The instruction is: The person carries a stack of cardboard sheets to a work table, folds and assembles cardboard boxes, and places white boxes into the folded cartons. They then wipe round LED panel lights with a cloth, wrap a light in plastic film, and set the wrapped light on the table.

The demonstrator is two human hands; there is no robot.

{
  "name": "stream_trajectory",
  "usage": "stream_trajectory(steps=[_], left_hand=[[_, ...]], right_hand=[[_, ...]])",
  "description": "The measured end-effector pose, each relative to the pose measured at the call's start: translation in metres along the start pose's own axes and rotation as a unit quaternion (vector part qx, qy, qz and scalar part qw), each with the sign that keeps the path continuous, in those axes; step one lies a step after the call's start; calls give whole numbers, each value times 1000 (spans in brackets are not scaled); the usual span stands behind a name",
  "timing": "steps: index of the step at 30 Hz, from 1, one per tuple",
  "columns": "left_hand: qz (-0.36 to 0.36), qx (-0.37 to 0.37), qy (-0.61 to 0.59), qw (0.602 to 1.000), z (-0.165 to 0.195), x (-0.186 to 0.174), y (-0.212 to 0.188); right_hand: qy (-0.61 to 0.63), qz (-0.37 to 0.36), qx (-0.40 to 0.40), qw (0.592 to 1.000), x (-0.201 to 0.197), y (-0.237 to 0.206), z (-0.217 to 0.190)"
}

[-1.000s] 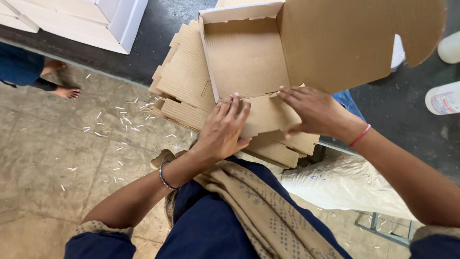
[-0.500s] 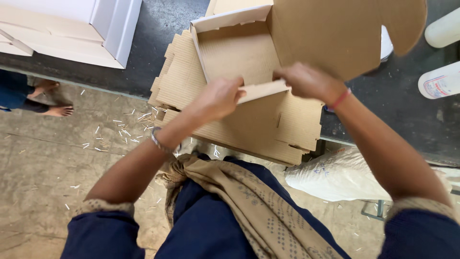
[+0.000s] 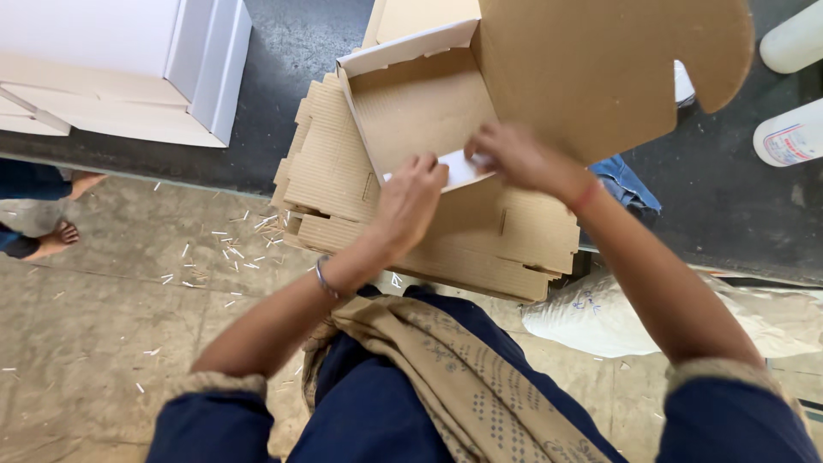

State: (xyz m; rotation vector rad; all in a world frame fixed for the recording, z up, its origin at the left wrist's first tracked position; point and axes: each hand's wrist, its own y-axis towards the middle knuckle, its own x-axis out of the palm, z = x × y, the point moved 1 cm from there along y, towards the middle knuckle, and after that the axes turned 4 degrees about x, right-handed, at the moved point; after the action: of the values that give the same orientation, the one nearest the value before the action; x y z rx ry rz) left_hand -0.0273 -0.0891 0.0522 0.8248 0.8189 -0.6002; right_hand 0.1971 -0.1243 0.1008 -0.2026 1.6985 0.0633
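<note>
Since 0.5 s ago: both hands have come closer together on the box's front wall, and the front flap now sits lower and further inside the box.

Left to right:
- White boxes (image 3: 120,77) on the dark worktop (image 3: 291,60), top left, well apart from the work.
- Another person's bare feet (image 3: 60,236) at the left edge, on the floor (image 3: 103,343); pale scraps (image 3: 231,244) scattered on it near the worktop edge.
- Flat stack (image 3: 334,171) of corrugated cardboard blanks at the worktop edge, overhanging it toward the person.
- Box (image 3: 420,111), brown inside, white outside, sits on top of the stack, left wall up.
- Left hand (image 3: 410,201), bangle at the wrist: fingers curled over the front flap (image 3: 459,167), pressing it into the box. Clamped on the flap.
- Right hand (image 3: 514,154), red band at the wrist: fingertips pinch the same flap just beside the left hand. Hands near each other, not touching.
- Lid (image 3: 609,69) stands up behind the right hand, with a notch cut in its far edge.
- Blue cloth (image 3: 630,184) just past the stack.
- White sack (image 3: 600,317) below the worktop edge.
- Two white bottles (image 3: 793,86) on the worktop at far right.
</note>
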Motion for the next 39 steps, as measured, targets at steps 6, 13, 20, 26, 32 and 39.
stream_trajectory(steps=[6,13,20,26,32,39], left_hand=[[64,17,109,992,17,15,-4],[48,9,165,985,7,27,-2],[29,-26,169,985,5,33,3],[-21,-77,151,985,20,29,8],[-96,-96,-32,990,36,21,26],[-69,200,78,974,12,3,38]], right_hand=[[24,145,-60,987,23,-23,-14],[60,133,-49,988,35,-14,-1],[35,185,-90,978,48,-10,9],[24,182,-109,977,49,-6,15],[2,332,-117,936,49,-18,58],[-8,350,181,919,51,-59,179]])
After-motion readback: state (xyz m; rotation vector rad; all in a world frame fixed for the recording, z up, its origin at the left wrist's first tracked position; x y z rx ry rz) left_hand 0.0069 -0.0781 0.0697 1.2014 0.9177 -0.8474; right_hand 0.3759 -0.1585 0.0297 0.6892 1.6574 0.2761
